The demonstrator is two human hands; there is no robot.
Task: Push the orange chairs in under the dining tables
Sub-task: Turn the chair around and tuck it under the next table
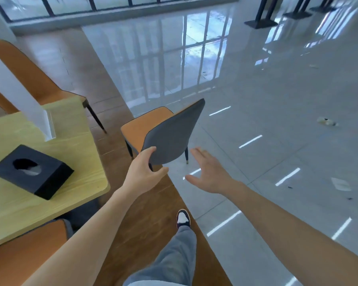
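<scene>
An orange chair (170, 133) with a grey back stands away from the light wooden dining table (77, 145), its seat facing the table. My left hand (145, 170) touches the near left edge of the chair back, fingers curled over it and thumb apart. My right hand (209, 172) hovers open with spread fingers just right of the chair back, apart from it. A second orange chair (29, 75) sits at the table's far side, its seat partly under the top. A third orange chair (29, 250) shows at the table's near edge, bottom left.
A black tissue box (32, 171) lies on the table beside a white upright panel (19, 89). My right foot (183, 218) steps on the brown floor strip. Glossy grey tiles stretch right, with scraps of litter (327, 121). Black table bases (260, 22) stand far right.
</scene>
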